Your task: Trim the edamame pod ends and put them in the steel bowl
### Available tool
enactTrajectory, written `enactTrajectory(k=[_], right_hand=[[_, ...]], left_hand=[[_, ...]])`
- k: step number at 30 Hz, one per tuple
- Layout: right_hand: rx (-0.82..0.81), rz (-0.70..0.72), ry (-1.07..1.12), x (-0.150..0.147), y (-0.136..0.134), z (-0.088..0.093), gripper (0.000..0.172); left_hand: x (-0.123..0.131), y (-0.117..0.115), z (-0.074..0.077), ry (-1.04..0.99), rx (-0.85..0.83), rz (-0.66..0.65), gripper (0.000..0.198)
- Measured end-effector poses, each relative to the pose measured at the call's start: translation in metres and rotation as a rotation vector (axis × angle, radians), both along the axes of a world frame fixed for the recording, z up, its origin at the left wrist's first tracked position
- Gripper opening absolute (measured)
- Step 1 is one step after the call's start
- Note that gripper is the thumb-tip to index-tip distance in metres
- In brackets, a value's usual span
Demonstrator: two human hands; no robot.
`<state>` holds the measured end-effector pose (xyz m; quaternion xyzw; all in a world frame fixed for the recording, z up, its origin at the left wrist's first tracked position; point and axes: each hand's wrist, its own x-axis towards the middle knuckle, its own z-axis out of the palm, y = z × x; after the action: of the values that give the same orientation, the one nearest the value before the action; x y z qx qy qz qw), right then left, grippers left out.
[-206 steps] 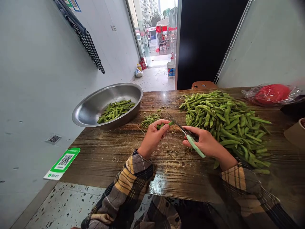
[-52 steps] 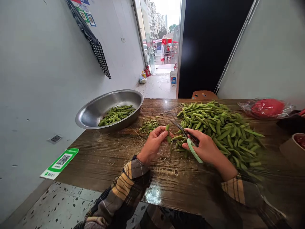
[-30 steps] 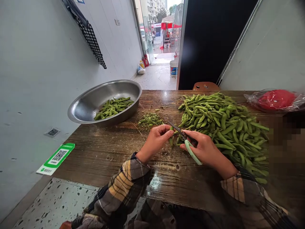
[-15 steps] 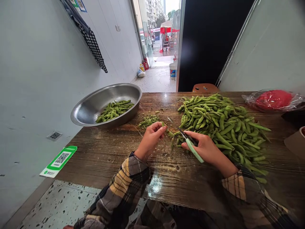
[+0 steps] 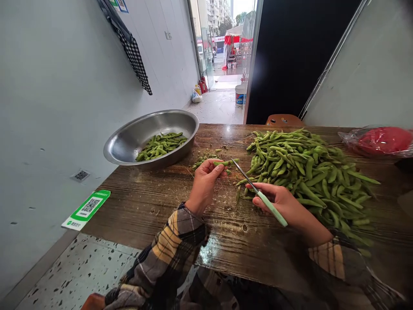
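My left hand [image 5: 206, 181] pinches one green bean pod [image 5: 227, 162] above the wooden table, its free end pointing right. In my right hand [image 5: 280, 200] are scissors with pale green handles [image 5: 272, 208], their blades pointing up and left with the tips at the pod's right end. A large heap of green pods [image 5: 303, 172] lies to the right. Behind my left hand is a small pile of trimmed bits [image 5: 204, 158]. Several pods [image 5: 163, 145] rest inside a steel basin [image 5: 129, 140] at the left.
The wooden table [image 5: 138, 215] has a green QR code card [image 5: 87, 209] at its left edge. A red item in clear plastic [image 5: 382, 140] lies at the far right. Beyond the table are a stool [image 5: 284, 120], a bucket [image 5: 240, 94] and a glass door.
The pod in my left hand now points right rather than hanging down to the right. The scissor blades look closer together, and their tips are at the pod. The view has shifted slightly left.
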<state>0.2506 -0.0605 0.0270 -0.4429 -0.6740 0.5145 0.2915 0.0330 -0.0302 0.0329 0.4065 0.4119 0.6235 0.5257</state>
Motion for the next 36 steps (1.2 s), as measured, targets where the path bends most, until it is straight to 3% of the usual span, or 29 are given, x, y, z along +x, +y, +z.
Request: enactTrajectory(k=[6,15,23,36], right_hand=[[0.053,0.028,-0.133,0.002,0.003,-0.002,0.05],[0.087,-0.067,-0.121,0.003,0.005,-0.004,0.053],[0.062,-0.071,-0.012,0.0,0.005,0.0,0.052],[-0.001,-0.002,0.027,-0.001,0.001,0.008,0.05]], left_hand=[[-0.001,-0.002,0.006,-0.084,-0.017,0.012,0.022],[-0.005,-0.002,0.004,-0.22,-0.047,-0.018,0.025],[0.008,-0.007,0.002,-0.119,-0.061,-0.113,0.021],[0.011,-0.014,0.005,-0.034,0.001,-0.128,0.02]])
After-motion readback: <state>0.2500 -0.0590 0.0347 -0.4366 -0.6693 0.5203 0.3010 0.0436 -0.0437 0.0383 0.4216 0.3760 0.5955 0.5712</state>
